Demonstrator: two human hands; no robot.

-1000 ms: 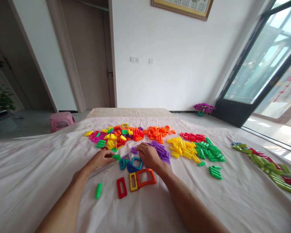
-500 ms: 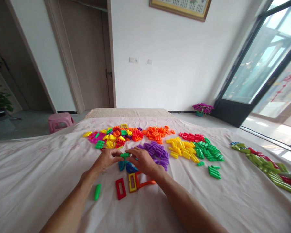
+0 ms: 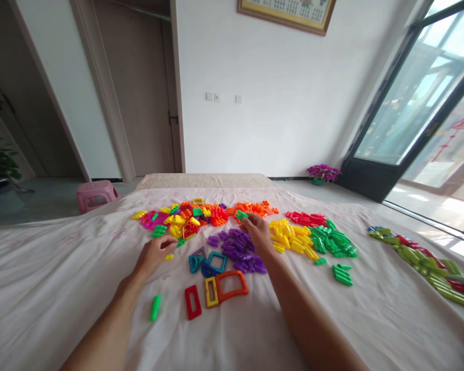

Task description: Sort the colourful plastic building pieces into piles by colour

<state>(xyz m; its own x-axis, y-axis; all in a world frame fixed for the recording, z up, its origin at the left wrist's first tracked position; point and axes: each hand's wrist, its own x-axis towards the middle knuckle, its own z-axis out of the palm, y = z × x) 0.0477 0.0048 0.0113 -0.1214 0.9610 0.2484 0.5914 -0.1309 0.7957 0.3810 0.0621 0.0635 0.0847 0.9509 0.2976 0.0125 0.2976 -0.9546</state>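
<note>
My right hand [image 3: 258,231] reaches over the far side of the purple tube pieces [image 3: 237,246], its fingertips closed on a green tube piece [image 3: 241,215] near the orange pile [image 3: 258,208]. My left hand [image 3: 154,253] is low over the cloth on the left, fingers loosely curled with a gap at the thumb, apparently holding nothing. Just beyond its fingertips lies a small green piece [image 3: 181,241], and a yellow piece [image 3: 169,257] is beside the thumb. A mixed pile [image 3: 185,219] of coloured pieces lies ahead of this hand.
Between my forearms lie blue frames [image 3: 217,262], an orange frame [image 3: 232,285], a yellow frame [image 3: 212,291] and a red frame [image 3: 193,302]. A lone green tube [image 3: 155,307] is nearer me. Yellow [image 3: 292,237], red [image 3: 305,218] and green [image 3: 332,240] piles spread right.
My hands have parted from around a green piece. The right hand has moved right and forward with a green piece; the left has drawn back left. The blue frames are now uncovered.
</note>
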